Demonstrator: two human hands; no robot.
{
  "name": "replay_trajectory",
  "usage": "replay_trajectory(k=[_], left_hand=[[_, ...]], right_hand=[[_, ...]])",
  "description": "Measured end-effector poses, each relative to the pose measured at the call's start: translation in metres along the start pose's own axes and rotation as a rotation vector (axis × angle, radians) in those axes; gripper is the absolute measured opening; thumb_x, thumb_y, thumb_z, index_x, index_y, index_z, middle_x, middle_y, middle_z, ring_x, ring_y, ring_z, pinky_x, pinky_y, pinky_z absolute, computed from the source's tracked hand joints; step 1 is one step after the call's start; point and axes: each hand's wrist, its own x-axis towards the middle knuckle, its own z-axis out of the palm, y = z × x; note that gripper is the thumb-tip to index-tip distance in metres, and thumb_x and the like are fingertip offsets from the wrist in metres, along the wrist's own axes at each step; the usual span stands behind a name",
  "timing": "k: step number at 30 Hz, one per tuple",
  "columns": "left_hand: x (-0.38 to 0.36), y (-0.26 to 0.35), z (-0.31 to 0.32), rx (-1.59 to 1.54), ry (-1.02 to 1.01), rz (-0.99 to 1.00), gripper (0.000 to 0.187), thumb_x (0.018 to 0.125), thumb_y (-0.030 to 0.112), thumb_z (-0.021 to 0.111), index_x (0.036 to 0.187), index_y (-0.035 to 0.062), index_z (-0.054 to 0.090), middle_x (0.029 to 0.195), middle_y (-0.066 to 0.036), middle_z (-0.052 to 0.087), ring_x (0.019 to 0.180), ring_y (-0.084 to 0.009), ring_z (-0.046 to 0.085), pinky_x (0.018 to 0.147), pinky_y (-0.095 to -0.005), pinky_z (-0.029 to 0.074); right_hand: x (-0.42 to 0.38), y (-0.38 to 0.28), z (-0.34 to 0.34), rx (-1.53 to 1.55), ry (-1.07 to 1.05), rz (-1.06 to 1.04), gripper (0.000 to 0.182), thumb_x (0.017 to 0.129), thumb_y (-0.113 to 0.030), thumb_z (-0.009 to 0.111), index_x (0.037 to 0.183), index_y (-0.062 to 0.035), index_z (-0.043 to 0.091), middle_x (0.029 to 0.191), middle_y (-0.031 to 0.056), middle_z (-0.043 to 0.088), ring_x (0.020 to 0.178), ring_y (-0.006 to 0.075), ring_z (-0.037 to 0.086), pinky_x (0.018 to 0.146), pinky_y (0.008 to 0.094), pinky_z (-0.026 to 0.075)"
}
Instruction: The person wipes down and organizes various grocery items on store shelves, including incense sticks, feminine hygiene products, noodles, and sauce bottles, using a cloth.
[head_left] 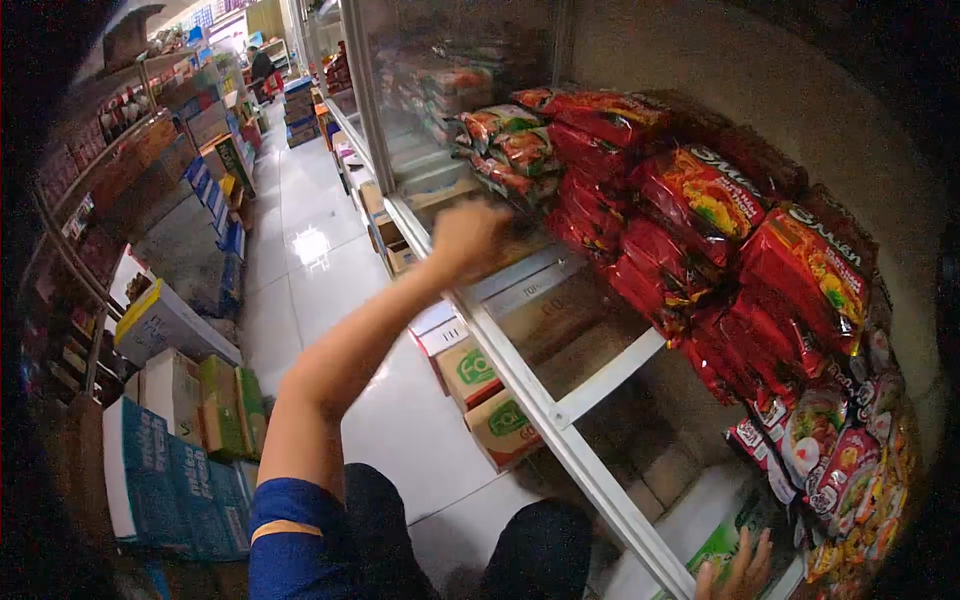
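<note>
My left hand [472,238], blurred by motion, is stretched out over the front rail of the glass-sided shelf [400,215]. It is near the orange-and-green noodle packets [508,140]; its fingers are smeared. At the lower right my right hand [742,572] is partly cut off by the picture's edge, fingers apart, beside a green-and-white packet or box [715,545]. Stacks of red instant noodle packets [700,200] fill the shelf between and beyond my hands. Pink-and-white noodle packets [815,435] lie stacked nearer to my right hand.
Below the shelf stand cardboard boxes [508,425] with green logos. A white metal crossbar [615,378] spans the shelf frame. To the left runs a tiled aisle [310,250], lined by blue boxes [165,475] and a yellow-edged box [165,325]. A person [262,68] is far down the aisle.
</note>
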Motion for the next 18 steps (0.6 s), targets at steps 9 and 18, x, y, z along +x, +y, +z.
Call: replay_trajectory(k=[9, 18], left_hand=[[0.019, 0.011, 0.0, -0.229, -0.088, -0.168, 0.042, 0.069, 0.044, 0.058, 0.093, 0.0098, 0.059, 0.078, -0.015, 0.062, 0.072, -0.0325, 0.059, 0.062, -0.0449, 0.045], [-0.134, 0.251, -0.122, -0.755, -0.259, 0.624, 0.06, 0.074, 0.06, 0.046, 0.098, 0.0055, 0.054, 0.083, -0.021, 0.053, 0.075, -0.0379, 0.055, 0.063, -0.0441, 0.047]], right_hand=[[-0.001, 0.006, 0.009, 0.107, 0.039, 0.042, 0.059, 0.079, -0.037, 0.055, 0.129, -0.0127, 0.035, 0.134, 0.0207, 0.025, 0.122, 0.0402, 0.021, 0.099, 0.0516, 0.016], [0.002, 0.002, 0.008, 0.152, 0.199, 0.007, 0.061, 0.062, -0.021, 0.065, 0.118, -0.0087, 0.045, 0.129, 0.0151, 0.033, 0.119, 0.0354, 0.029, 0.1, 0.0451, 0.021]])
